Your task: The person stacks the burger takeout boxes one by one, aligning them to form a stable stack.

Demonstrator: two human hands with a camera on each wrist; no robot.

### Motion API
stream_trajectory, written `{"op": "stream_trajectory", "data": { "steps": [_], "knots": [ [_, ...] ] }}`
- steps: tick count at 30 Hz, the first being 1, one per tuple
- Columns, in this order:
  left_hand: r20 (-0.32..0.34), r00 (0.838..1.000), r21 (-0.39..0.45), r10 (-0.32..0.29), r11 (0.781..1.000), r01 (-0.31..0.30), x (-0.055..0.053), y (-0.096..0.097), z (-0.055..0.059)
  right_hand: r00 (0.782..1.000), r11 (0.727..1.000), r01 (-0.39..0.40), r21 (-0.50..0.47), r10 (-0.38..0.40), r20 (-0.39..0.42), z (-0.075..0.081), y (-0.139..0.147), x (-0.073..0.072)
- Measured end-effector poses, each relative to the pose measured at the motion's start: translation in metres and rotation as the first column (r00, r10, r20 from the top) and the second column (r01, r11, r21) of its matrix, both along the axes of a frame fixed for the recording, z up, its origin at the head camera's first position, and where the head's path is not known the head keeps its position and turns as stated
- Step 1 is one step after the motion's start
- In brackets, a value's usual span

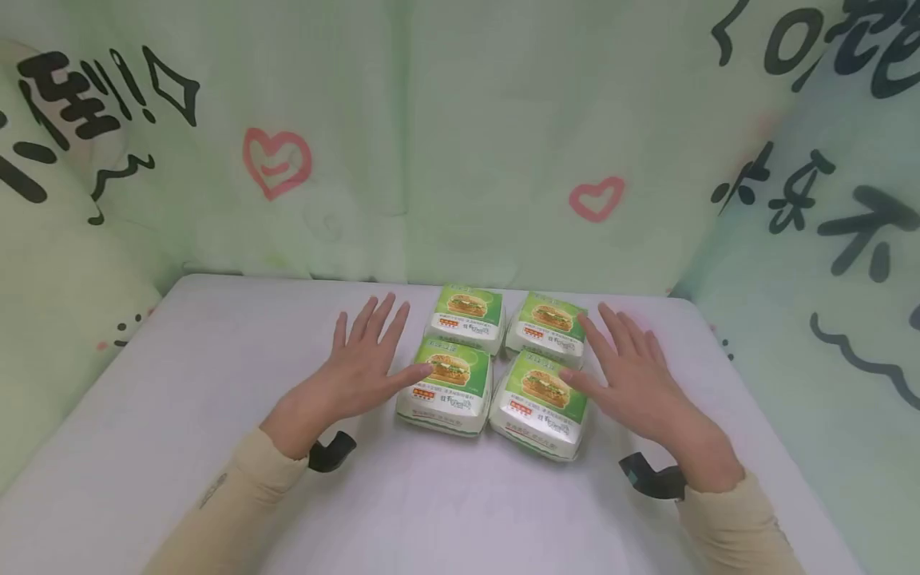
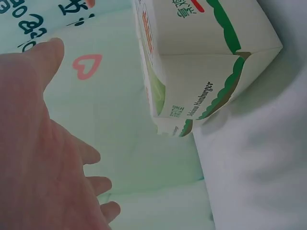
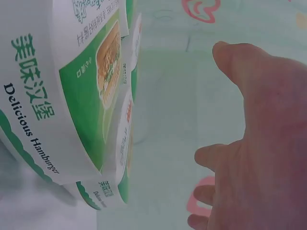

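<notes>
Several white-and-green hamburger boxes stand in two rows on the table. The front row has a left box [image 1: 446, 387] and a right box [image 1: 542, 406]; behind them are a back left box [image 1: 467, 315] and a back right box [image 1: 548, 326]. My left hand [image 1: 366, 367] is spread beside the left boxes, its thumb overlapping the front left one in the head view. On the other side, my right hand [image 1: 636, 379] has its fingers straight, thumb over the front right box's edge in that view. Both wrist views show the hands holding nothing, near the box sides [image 2: 192, 81].
The white table [image 1: 180, 383] ends at a pale green curtain [image 1: 467, 144] behind the boxes. Black lettering and pink hearts [image 1: 277, 164] mark the curtain and side walls. A black strap mount [image 1: 654, 477] sits on each wrist.
</notes>
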State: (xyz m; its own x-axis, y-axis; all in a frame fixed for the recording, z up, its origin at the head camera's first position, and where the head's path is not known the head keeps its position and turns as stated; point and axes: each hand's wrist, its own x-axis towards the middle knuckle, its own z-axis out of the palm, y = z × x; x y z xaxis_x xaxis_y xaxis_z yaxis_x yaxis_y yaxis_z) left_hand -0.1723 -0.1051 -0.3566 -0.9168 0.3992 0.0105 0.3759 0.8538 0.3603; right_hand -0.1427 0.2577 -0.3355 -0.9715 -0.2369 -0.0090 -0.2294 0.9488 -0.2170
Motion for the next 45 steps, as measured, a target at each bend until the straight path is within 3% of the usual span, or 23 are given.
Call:
{"op": "stream_trajectory", "data": {
  "steps": [4, 9, 15, 22, 29, 36, 45],
  "knots": [
    [0.026, 1.0, 0.005, -0.007, 1.0, 0.007, -0.001, -0.001, -0.002, 1.0, 1.0, -0.008, -0.013, 0.008, -0.006, -0.003, 0.003, 0.001],
    [0.058, 0.996, 0.022, -0.066, 0.998, 0.065, -0.002, 0.001, -0.005, 1.0, 0.999, -0.011, -0.036, 0.011, -0.022, -0.009, 0.008, 0.004],
    [0.128, 0.98, 0.081, -0.152, 0.986, 0.142, -0.006, 0.003, -0.017, 0.999, 0.995, -0.033, -0.092, 0.032, -0.017, -0.014, 0.006, 0.005],
    [0.165, 0.967, 0.149, -0.193, 0.974, 0.17, -0.005, 0.0, -0.028, 0.999, 0.99, -0.046, -0.13, 0.046, 0.002, -0.018, -0.004, 0.009],
    [0.181, 0.967, 0.205, -0.181, 0.968, 0.143, -0.004, -0.001, -0.034, 0.998, 0.981, -0.05, -0.188, 0.055, 0.02, -0.023, -0.011, 0.017],
    [0.166, 0.974, 0.225, -0.151, 0.968, 0.112, -0.001, 0.002, -0.037, 0.995, 0.988, -0.028, -0.15, 0.042, 0.092, -0.028, -0.016, 0.025],
    [0.152, 0.982, 0.202, -0.11, 0.976, 0.078, 0.002, -0.003, -0.036, 0.986, 0.976, -0.124, -0.181, 0.142, 0.086, -0.033, -0.017, 0.027]
  ]
}}
